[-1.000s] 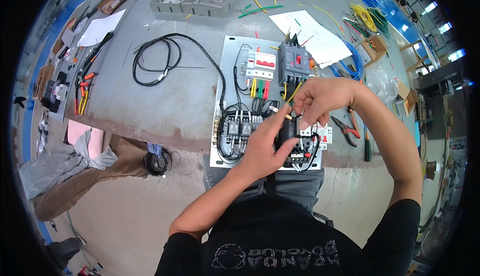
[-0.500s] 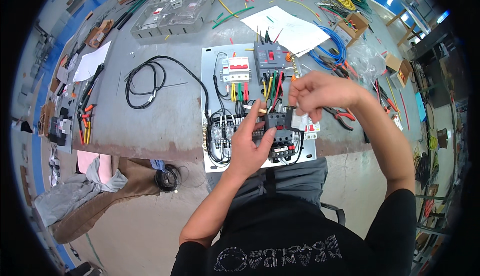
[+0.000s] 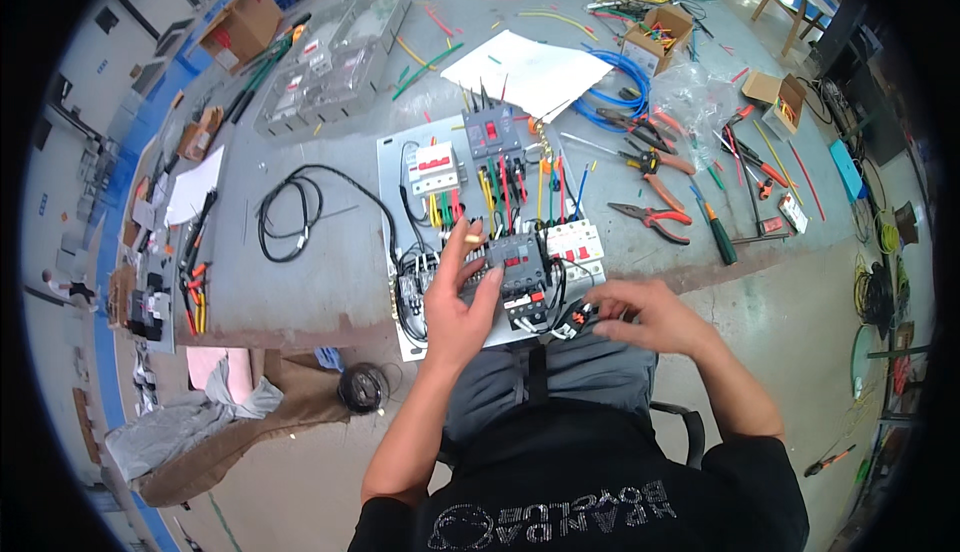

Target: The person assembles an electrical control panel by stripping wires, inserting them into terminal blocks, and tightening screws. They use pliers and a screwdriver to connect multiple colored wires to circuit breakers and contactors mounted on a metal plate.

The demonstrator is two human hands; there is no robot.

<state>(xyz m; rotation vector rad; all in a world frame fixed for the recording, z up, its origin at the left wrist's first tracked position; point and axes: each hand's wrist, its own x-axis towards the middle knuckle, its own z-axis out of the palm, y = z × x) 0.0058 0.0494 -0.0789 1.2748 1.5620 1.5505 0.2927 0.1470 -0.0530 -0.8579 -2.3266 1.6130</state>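
I see left hand (image 3: 458,297) spread wide at black switch (image 3: 518,260) on metal board (image 3: 394,167); right hand (image 3: 645,317) half-curled at small black block (image 3: 575,318), near board's lower right corner, grip I cannot tell.

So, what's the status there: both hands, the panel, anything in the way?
Left hand open, thumb at dark block. Right hand at small black module, panel's lower right; grip unclear. Red-handled pliers lie off the panel, apart from both hands.

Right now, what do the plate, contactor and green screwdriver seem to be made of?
Plate: painted or bare metal, likely, being a pale flat sheet. Contactor: probably matte moulded plastic, its dark casing boxy. Green screwdriver: apparently plastic handle, evenly coloured; thin shaft, perhaps metal.
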